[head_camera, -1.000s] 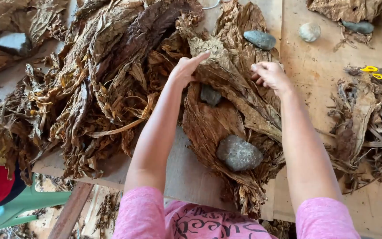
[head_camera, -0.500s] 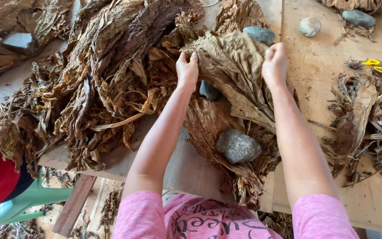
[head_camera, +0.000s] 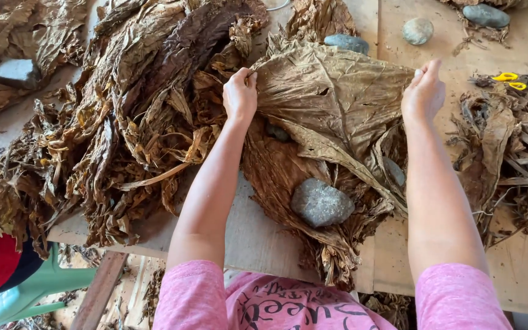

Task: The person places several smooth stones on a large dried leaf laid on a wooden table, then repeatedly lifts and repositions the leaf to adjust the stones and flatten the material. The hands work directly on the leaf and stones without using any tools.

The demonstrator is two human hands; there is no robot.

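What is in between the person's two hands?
A big dry brown leaf stretches from the left hand to the right hand, each gripping one edge. The head view shows it.

Left hand [head_camera: 240,93] and right hand [head_camera: 423,91] stretch dried leaf [head_camera: 331,98] flat; grey stone [head_camera: 321,202] weights stack below

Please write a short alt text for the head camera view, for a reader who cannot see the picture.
Two bare hands, left hand and right hand, hold a large dried brown leaf spread by its edges above a wooden table. A grey stone rests on a stack of leaves below; a loose leaf heap lies left.
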